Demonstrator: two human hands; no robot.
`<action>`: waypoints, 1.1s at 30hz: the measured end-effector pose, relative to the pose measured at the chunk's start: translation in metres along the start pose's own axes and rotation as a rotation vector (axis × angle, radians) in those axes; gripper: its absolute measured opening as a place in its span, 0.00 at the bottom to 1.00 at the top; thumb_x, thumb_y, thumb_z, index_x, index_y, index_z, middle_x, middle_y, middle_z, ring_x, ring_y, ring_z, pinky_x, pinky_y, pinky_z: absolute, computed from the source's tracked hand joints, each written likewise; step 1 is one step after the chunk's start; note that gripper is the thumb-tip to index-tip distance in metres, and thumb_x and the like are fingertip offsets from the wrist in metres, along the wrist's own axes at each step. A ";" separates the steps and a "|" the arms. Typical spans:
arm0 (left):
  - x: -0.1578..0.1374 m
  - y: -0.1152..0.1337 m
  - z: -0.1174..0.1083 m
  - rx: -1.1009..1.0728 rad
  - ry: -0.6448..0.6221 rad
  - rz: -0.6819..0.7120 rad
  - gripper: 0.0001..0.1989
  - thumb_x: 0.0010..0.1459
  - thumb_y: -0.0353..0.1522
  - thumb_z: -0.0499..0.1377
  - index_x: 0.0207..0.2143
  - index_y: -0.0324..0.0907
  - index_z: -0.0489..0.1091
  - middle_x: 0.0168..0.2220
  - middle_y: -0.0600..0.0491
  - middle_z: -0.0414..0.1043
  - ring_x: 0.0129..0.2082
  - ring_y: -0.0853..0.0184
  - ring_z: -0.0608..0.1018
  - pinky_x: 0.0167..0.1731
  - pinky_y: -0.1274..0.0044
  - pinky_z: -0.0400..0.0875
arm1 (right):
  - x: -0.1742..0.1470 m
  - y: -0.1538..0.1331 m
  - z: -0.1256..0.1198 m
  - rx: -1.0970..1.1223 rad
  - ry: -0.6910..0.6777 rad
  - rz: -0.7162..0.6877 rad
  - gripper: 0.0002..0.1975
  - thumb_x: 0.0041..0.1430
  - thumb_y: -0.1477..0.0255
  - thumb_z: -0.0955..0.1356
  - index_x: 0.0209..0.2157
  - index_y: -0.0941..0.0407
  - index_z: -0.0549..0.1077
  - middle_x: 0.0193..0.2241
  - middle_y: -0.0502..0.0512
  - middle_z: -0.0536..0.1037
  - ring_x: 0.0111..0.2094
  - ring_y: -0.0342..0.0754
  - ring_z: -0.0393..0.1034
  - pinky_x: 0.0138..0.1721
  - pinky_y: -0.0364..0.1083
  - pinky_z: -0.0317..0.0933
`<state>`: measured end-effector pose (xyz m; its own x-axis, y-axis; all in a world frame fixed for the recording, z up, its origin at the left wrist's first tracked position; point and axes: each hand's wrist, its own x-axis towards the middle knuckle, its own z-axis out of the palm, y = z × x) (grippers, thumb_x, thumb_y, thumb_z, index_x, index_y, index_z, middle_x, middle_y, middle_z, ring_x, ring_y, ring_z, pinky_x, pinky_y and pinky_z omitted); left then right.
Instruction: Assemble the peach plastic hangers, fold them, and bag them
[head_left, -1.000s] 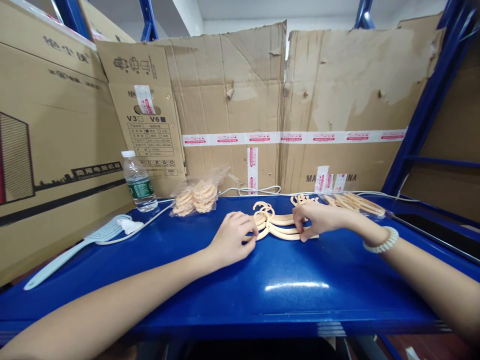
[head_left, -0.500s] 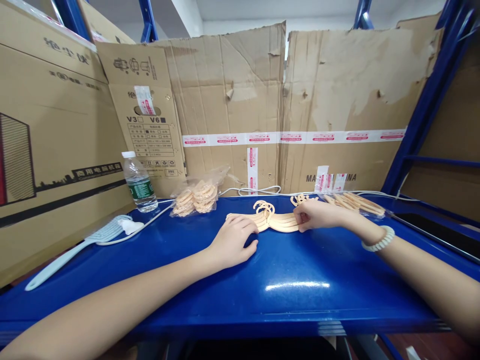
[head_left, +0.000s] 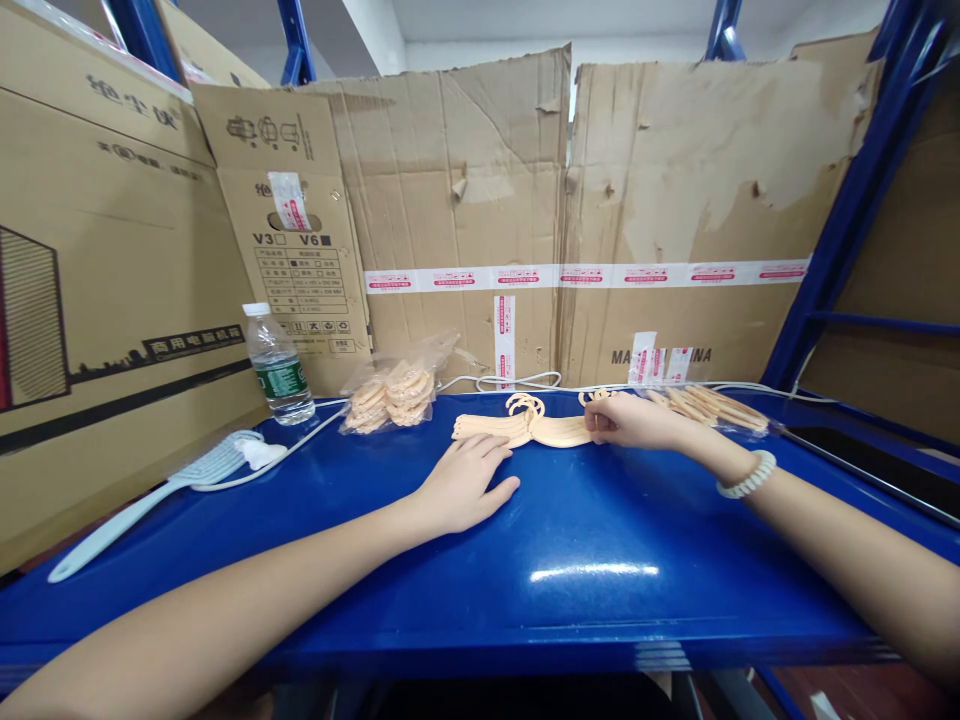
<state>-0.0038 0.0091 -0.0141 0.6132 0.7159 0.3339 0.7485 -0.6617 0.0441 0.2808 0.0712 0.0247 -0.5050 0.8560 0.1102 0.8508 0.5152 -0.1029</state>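
Observation:
A fanned stack of small beige hangers (head_left: 564, 431) lies on the blue tabletop (head_left: 480, 590), its curled hooks pointing away from me. My left hand (head_left: 469, 485) rests on the left arm of the stack, fingers stretched out and thumb apart, gripping nothing. At the right tip of the stack, my right hand (head_left: 634, 418) has its fingers closed in a pinch on the hanger ends. How many ends it holds is hidden. More beige hooks (head_left: 595, 397) show just behind my right hand, partly covered by it.
A clear bag of beige pieces (head_left: 394, 395) and a water bottle (head_left: 279, 365) stand back left. A light-blue slatted paddle (head_left: 187, 475) lies at left. Thin beige sticks in plastic (head_left: 709, 405) and a black flat device (head_left: 877, 465) lie at right. Cardboard (head_left: 457, 200) walls the back.
The hanger stack has shifted slightly away from me, and its left arms now show more spread. My right hand has moved a little back and left with it; my left hand barely moved.

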 end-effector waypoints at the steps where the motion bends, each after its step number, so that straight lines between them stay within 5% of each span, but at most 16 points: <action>1: 0.000 0.000 0.000 -0.001 -0.008 -0.009 0.23 0.62 0.42 0.50 0.53 0.38 0.67 0.59 0.45 0.63 0.60 0.56 0.64 0.59 0.63 0.56 | 0.000 0.001 0.000 0.007 0.001 -0.008 0.03 0.49 0.77 0.67 0.29 0.56 0.70 0.25 0.51 0.77 0.27 0.46 0.70 0.26 0.42 0.57; 16: 0.001 -0.003 0.003 -0.079 -0.121 -0.102 0.30 0.63 0.48 0.44 0.59 0.40 0.60 0.65 0.46 0.52 0.65 0.54 0.52 0.62 0.60 0.50 | 0.000 0.009 -0.007 0.002 -0.011 -0.046 0.09 0.52 0.78 0.64 0.34 0.58 0.75 0.34 0.56 0.80 0.34 0.49 0.73 0.35 0.44 0.64; 28: 0.001 -0.002 0.003 -0.104 -0.085 -0.096 0.29 0.62 0.49 0.46 0.59 0.40 0.61 0.65 0.47 0.52 0.65 0.56 0.52 0.63 0.62 0.49 | -0.005 0.061 -0.031 -0.056 0.138 0.083 0.11 0.53 0.74 0.62 0.34 0.58 0.76 0.32 0.57 0.80 0.34 0.50 0.75 0.37 0.46 0.66; 33: 0.001 -0.001 0.003 -0.091 -0.089 -0.089 0.29 0.63 0.48 0.46 0.58 0.40 0.61 0.64 0.46 0.52 0.65 0.55 0.54 0.62 0.62 0.49 | 0.003 0.069 -0.007 -0.109 0.132 -0.040 0.22 0.50 0.73 0.65 0.49 0.59 0.72 0.49 0.62 0.75 0.49 0.56 0.69 0.51 0.51 0.63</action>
<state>-0.0033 0.0115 -0.0161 0.5682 0.7870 0.2405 0.7776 -0.6091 0.1561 0.3394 0.1091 0.0247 -0.5212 0.8186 0.2414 0.8449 0.5347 0.0110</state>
